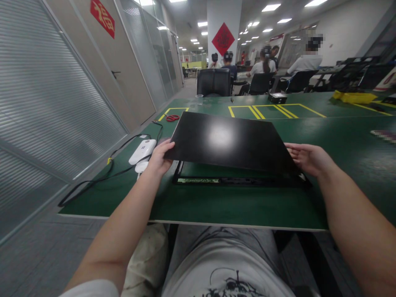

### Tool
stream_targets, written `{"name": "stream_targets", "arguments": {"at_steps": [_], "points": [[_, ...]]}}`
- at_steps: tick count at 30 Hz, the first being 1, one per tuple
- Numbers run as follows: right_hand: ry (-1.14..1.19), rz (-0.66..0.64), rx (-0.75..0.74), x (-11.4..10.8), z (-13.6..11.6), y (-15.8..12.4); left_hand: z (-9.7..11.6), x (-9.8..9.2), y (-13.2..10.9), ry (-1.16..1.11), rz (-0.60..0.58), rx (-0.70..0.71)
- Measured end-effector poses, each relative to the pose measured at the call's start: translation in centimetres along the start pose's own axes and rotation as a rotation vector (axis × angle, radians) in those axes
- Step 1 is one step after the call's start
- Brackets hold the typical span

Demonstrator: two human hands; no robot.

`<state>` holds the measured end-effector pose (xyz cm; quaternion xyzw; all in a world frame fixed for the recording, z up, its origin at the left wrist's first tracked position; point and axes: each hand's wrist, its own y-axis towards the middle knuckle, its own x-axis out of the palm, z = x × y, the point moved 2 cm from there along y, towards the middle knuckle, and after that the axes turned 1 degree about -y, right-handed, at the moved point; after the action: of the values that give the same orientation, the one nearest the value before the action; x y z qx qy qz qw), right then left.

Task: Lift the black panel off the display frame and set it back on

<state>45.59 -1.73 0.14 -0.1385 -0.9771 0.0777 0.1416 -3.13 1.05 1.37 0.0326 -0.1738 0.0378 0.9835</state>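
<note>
A black flat screen panel is tilted above the green table, reflecting a bright spot of light. My left hand grips its left edge, thumb on the upper face and fingers underneath. At the right edge my right hand holds the panel, its fingers against the side and partly hidden. Under the panel lies a thin black frame, mostly covered. A green circuit board strip shows along the frame's near side, on the left.
Left of my left hand are a white power strip and black cables. Red-handled scissors, a clear plastic cup, a small black box and a yellow tray are farther back. People sit beyond the table.
</note>
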Motion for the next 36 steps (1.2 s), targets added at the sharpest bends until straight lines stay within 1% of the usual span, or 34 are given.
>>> {"name": "stream_targets", "arguments": {"at_steps": [3,6,10,13,19,22,27,31,36], "points": [[-0.064,0.104,0.063,-0.1,-0.2,-0.1,-0.3,-0.2,0.2,-0.018,0.0,-0.003],[-0.092,0.152,0.054,0.0,-0.5,-0.3,-0.5,-0.5,0.4,-0.026,-0.007,-0.001],[-0.094,0.125,0.097,0.3,-0.3,-0.7,-0.4,-0.5,0.4,-0.053,-0.007,0.001],[-0.14,0.113,0.11,0.7,-0.4,-1.0,-0.4,-0.1,0.2,-0.099,-0.004,-0.011],[-0.236,0.13,0.112,1.1,-0.5,-1.6,-1.0,0.8,-0.3,-0.112,0.06,-0.061],[-0.256,0.146,0.118,1.0,-0.4,-1.5,-1.4,0.9,-0.3,-0.105,0.082,-0.083],[-0.278,0.131,0.145,0.5,-0.2,-1.0,-1.6,0.9,-0.3,-0.085,0.103,-0.096],[-0.297,0.124,0.127,0.5,-0.2,-1.0,-1.5,1.1,-0.6,-0.089,0.122,-0.099],[-0.313,0.164,0.097,0.8,-0.3,-1.3,-1.6,1.4,-0.7,-0.079,0.142,-0.129]]}}
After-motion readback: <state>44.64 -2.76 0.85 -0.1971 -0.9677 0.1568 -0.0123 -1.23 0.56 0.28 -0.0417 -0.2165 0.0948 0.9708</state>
